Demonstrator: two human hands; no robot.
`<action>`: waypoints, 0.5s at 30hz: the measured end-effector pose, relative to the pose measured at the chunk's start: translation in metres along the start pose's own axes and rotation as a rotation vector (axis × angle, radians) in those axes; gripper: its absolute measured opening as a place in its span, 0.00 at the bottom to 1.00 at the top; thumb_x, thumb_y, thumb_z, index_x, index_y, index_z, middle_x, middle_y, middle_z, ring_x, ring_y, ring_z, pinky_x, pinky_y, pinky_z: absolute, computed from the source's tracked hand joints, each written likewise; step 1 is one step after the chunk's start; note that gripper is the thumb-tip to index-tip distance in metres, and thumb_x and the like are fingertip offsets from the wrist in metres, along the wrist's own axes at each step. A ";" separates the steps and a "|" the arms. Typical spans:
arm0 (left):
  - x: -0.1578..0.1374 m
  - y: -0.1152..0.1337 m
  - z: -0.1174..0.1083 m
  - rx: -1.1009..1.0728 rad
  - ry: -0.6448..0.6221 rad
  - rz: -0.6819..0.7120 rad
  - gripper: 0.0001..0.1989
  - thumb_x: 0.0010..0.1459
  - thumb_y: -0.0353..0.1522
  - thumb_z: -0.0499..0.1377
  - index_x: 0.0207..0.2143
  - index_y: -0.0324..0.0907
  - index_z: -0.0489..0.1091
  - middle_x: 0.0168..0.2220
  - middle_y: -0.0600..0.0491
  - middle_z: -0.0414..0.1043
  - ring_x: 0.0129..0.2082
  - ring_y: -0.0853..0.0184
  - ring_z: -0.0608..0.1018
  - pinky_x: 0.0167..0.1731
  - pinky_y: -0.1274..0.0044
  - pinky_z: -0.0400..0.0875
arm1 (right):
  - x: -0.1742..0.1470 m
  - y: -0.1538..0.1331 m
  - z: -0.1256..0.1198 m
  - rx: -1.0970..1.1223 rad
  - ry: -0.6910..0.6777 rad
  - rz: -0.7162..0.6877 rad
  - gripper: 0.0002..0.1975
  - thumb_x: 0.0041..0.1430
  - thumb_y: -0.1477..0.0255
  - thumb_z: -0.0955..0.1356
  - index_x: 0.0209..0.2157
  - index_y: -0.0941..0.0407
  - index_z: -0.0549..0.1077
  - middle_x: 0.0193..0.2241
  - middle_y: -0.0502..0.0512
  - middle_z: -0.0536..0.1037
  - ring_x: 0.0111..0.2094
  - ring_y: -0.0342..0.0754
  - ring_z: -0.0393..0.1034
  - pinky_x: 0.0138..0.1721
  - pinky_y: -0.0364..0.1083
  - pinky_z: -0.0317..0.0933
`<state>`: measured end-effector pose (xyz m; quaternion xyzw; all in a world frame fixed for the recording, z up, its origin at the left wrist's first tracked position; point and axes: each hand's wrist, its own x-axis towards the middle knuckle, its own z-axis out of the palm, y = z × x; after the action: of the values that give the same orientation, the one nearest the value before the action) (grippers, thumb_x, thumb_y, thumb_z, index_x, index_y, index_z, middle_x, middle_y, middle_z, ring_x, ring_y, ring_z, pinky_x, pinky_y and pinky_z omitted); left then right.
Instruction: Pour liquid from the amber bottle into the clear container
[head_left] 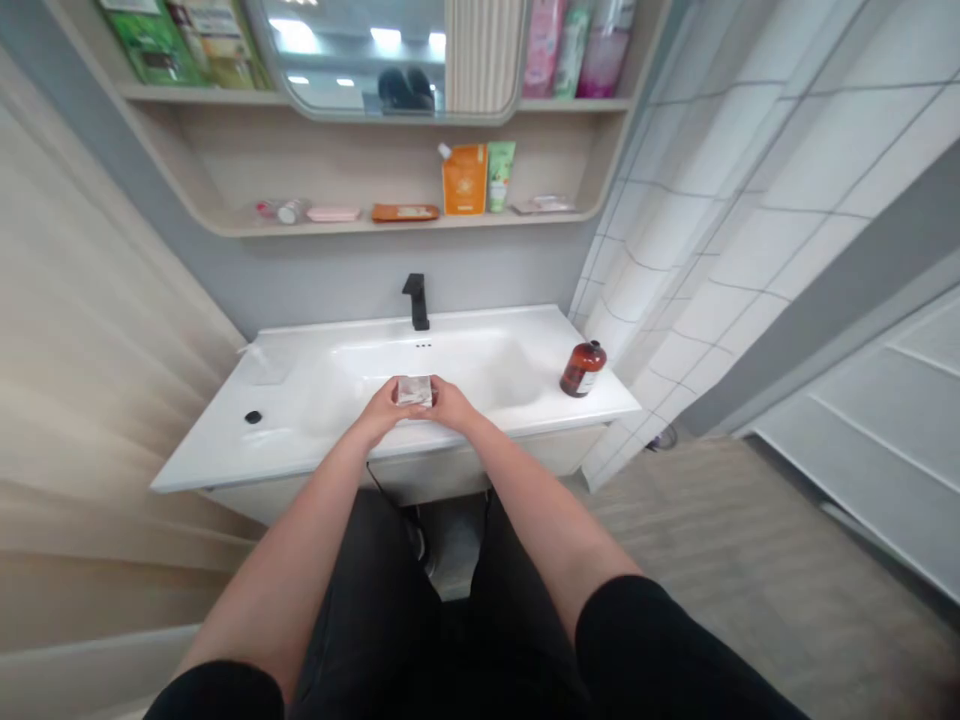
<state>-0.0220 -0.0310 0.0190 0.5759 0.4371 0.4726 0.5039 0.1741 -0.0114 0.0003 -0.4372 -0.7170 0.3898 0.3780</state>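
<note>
Between both hands, over the front edge of the white sink, is a small whitish box with grey markings. My left hand grips its left side, fingers closed round it. On its right side my right hand is closed the same way. The print on the box is too small to read. Behind the hands stands a black faucet at the back of the basin.
An amber bottle with a black cap stands on the right of the counter. At the left lie a small black round piece and a clear container. Above, a shelf bears an orange pouch and a green tube.
</note>
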 end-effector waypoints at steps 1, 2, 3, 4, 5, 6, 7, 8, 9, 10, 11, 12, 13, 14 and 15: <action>0.001 -0.001 -0.001 0.001 0.014 0.003 0.37 0.35 0.37 0.82 0.48 0.42 0.74 0.43 0.50 0.82 0.44 0.56 0.83 0.52 0.64 0.76 | 0.001 0.002 0.001 0.025 0.009 -0.003 0.34 0.46 0.61 0.84 0.53 0.53 0.76 0.46 0.53 0.84 0.39 0.50 0.76 0.43 0.47 0.72; 0.002 -0.002 -0.001 0.006 0.032 0.008 0.37 0.34 0.37 0.82 0.48 0.43 0.74 0.43 0.50 0.82 0.44 0.56 0.82 0.51 0.65 0.76 | 0.002 0.004 0.001 0.056 0.019 -0.003 0.38 0.45 0.62 0.85 0.57 0.52 0.75 0.49 0.54 0.83 0.39 0.49 0.76 0.43 0.47 0.73; 0.003 -0.003 -0.001 0.012 0.053 0.014 0.38 0.34 0.37 0.82 0.49 0.43 0.74 0.43 0.50 0.82 0.44 0.56 0.82 0.50 0.65 0.76 | 0.003 0.006 0.000 0.092 0.027 0.000 0.42 0.44 0.63 0.85 0.60 0.51 0.73 0.54 0.56 0.81 0.38 0.47 0.76 0.43 0.47 0.73; 0.004 -0.004 -0.001 0.018 0.077 0.022 0.38 0.34 0.38 0.82 0.49 0.43 0.74 0.43 0.50 0.82 0.44 0.57 0.82 0.50 0.65 0.76 | 0.004 0.007 0.000 0.131 0.033 0.008 0.47 0.42 0.65 0.85 0.64 0.50 0.71 0.58 0.57 0.79 0.37 0.46 0.76 0.42 0.47 0.74; 0.005 -0.005 -0.001 0.021 0.101 0.029 0.39 0.35 0.38 0.82 0.50 0.43 0.74 0.43 0.51 0.82 0.44 0.57 0.82 0.49 0.66 0.76 | 0.004 0.009 -0.002 0.171 0.035 0.019 0.51 0.41 0.66 0.85 0.67 0.48 0.69 0.62 0.59 0.77 0.36 0.45 0.76 0.42 0.47 0.74; 0.005 -0.006 -0.001 0.018 0.128 0.036 0.39 0.35 0.38 0.82 0.50 0.44 0.73 0.44 0.51 0.82 0.44 0.57 0.82 0.49 0.66 0.76 | 0.004 0.010 -0.003 0.207 0.033 0.029 0.53 0.41 0.67 0.85 0.68 0.47 0.68 0.64 0.60 0.75 0.36 0.44 0.76 0.42 0.47 0.75; 0.006 -0.007 -0.002 0.013 0.157 0.041 0.38 0.36 0.39 0.82 0.50 0.44 0.73 0.45 0.51 0.81 0.44 0.58 0.82 0.49 0.67 0.76 | 0.005 0.011 -0.004 0.238 0.033 0.038 0.52 0.41 0.68 0.84 0.69 0.46 0.67 0.65 0.60 0.74 0.36 0.44 0.77 0.42 0.47 0.75; 0.007 -0.007 -0.003 0.009 0.189 0.044 0.38 0.36 0.39 0.82 0.49 0.44 0.72 0.45 0.51 0.81 0.44 0.58 0.82 0.49 0.67 0.76 | 0.005 0.011 -0.005 0.257 0.037 0.047 0.51 0.43 0.69 0.83 0.69 0.46 0.68 0.65 0.60 0.74 0.36 0.44 0.77 0.43 0.48 0.76; 0.008 -0.007 -0.005 0.011 0.223 0.044 0.38 0.36 0.39 0.82 0.49 0.43 0.72 0.45 0.51 0.81 0.44 0.58 0.82 0.49 0.67 0.76 | 0.005 0.012 -0.006 0.264 0.051 0.057 0.47 0.45 0.69 0.82 0.67 0.46 0.69 0.64 0.59 0.76 0.36 0.44 0.77 0.44 0.48 0.76; 0.009 -0.008 -0.009 0.022 0.255 0.039 0.37 0.36 0.39 0.82 0.48 0.43 0.72 0.44 0.51 0.81 0.43 0.58 0.82 0.48 0.67 0.76 | 0.005 0.012 -0.007 0.258 0.075 0.070 0.43 0.48 0.70 0.81 0.66 0.46 0.71 0.62 0.57 0.77 0.37 0.44 0.78 0.46 0.49 0.76; 0.010 -0.008 -0.013 0.044 0.284 0.031 0.37 0.35 0.40 0.82 0.47 0.43 0.72 0.43 0.51 0.81 0.42 0.59 0.82 0.48 0.66 0.76 | 0.005 0.013 -0.007 0.243 0.102 0.087 0.37 0.51 0.69 0.79 0.63 0.47 0.73 0.59 0.56 0.80 0.37 0.45 0.78 0.46 0.49 0.75; 0.011 -0.008 -0.018 0.072 0.311 0.025 0.37 0.35 0.40 0.82 0.47 0.43 0.72 0.42 0.51 0.81 0.41 0.59 0.81 0.47 0.66 0.76 | 0.006 0.013 -0.007 0.222 0.126 0.110 0.31 0.54 0.69 0.78 0.60 0.48 0.75 0.55 0.55 0.82 0.38 0.46 0.78 0.46 0.49 0.75; 0.011 -0.009 -0.024 0.100 0.336 0.021 0.37 0.34 0.40 0.82 0.46 0.43 0.73 0.41 0.51 0.80 0.40 0.59 0.81 0.47 0.66 0.76 | 0.007 0.013 -0.007 0.203 0.141 0.133 0.26 0.56 0.68 0.77 0.57 0.48 0.76 0.51 0.54 0.83 0.38 0.47 0.79 0.46 0.49 0.75; 0.012 -0.011 -0.029 0.122 0.362 0.021 0.36 0.34 0.40 0.81 0.46 0.43 0.73 0.40 0.52 0.80 0.39 0.59 0.81 0.46 0.65 0.75 | 0.008 0.013 -0.006 0.190 0.149 0.155 0.21 0.59 0.66 0.76 0.54 0.49 0.77 0.47 0.53 0.84 0.39 0.48 0.79 0.44 0.49 0.75; 0.012 -0.012 -0.035 0.134 0.389 0.024 0.35 0.34 0.39 0.81 0.46 0.43 0.74 0.39 0.52 0.80 0.39 0.59 0.81 0.46 0.65 0.75 | 0.009 0.012 -0.006 0.182 0.151 0.175 0.17 0.61 0.64 0.74 0.51 0.50 0.78 0.43 0.52 0.84 0.39 0.49 0.80 0.43 0.48 0.75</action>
<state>-0.0545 -0.0120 0.0095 0.5111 0.5498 0.5508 0.3649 0.1806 0.0018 -0.0064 -0.4900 -0.6073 0.4507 0.4335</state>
